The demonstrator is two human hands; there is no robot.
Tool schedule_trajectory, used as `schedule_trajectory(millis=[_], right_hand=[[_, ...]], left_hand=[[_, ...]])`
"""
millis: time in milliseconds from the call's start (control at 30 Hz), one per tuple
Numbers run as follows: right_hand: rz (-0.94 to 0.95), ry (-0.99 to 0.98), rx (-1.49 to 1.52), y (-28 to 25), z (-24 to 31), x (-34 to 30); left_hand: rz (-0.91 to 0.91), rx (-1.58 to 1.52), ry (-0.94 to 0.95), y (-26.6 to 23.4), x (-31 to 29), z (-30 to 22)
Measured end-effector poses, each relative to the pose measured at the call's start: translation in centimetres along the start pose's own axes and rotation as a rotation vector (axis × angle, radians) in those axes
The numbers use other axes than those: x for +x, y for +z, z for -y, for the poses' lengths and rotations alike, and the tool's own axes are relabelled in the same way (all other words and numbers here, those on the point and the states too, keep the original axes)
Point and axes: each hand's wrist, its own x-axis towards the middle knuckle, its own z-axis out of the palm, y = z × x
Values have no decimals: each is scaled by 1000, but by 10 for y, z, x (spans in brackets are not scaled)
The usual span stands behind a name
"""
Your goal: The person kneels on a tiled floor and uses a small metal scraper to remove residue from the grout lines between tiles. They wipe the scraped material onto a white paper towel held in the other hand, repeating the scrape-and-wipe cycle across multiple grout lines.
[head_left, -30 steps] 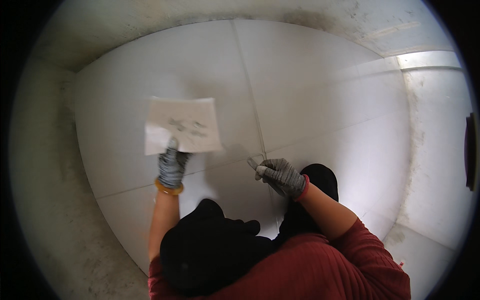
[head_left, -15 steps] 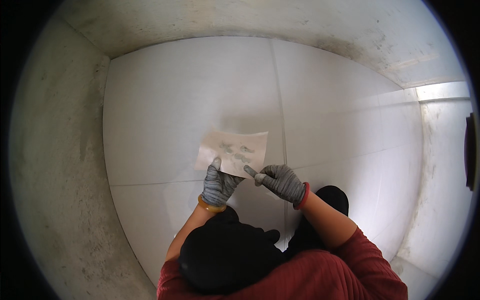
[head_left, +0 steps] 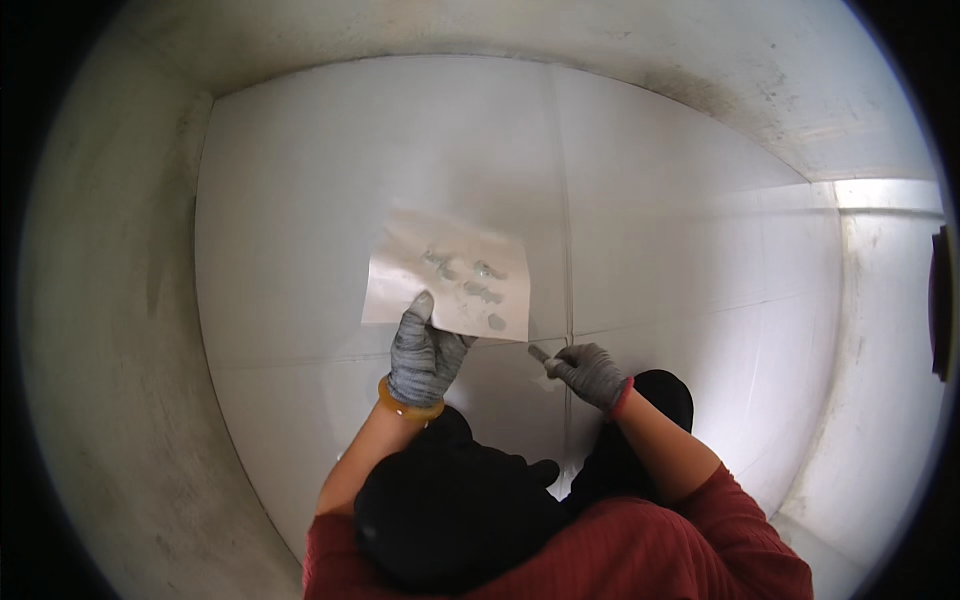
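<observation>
My left hand [head_left: 420,358], in a grey knit glove, grips the near edge of a pale pinkish sheet [head_left: 405,290]. Its thumb lies on top and the other fingers are mostly hidden beneath. Several wet-looking grey-green dabs of paste [head_left: 484,292] mark the right half of the sheet. To the right, my gloved right hand [head_left: 594,374] is closed around a small, flat, dark strip-like tool [head_left: 539,353]. The tool's tip points up and left, just off the sheet's near right corner. I cannot make out its exact kind.
Large pale floor tiles [head_left: 680,250] with dark joints lie below. Stained walls rise at the left [head_left: 110,300] and along the far side [head_left: 480,30]. A dark-clad knee [head_left: 665,395] is close beside my right forearm.
My right hand has drawn the tool away from the sheet, to the right. A grey dab shows near the corner where its tip was. My left hand and the sheet have shifted left and farther out.
</observation>
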Motion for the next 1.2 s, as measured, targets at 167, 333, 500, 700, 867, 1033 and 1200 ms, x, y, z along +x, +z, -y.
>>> schedule_trajectory(millis=[167,333,500,700,867,1033,1200], right_hand=[[-499,-525,-543,-27,49,-36],[-446,-678,-778,10,119,-9],[-374,-740,-793,29,105,-7],[-159,-479,-398,26,-24,-15],[14,89,-168,11,-149,31],[10,98,-294,-7,-166,59],[35,129,-394,-9,-148,74]], left_hand=[[-131,661,49,-14,-7,6],[-202,1171,59,-49,-13,7],[-164,1448,238,-46,-14,5],[-222,1158,296,-34,-10,6],[-308,548,265,-40,-9,2],[-289,826,227,-48,-10,3],[-336,532,161,-51,-10,4]])
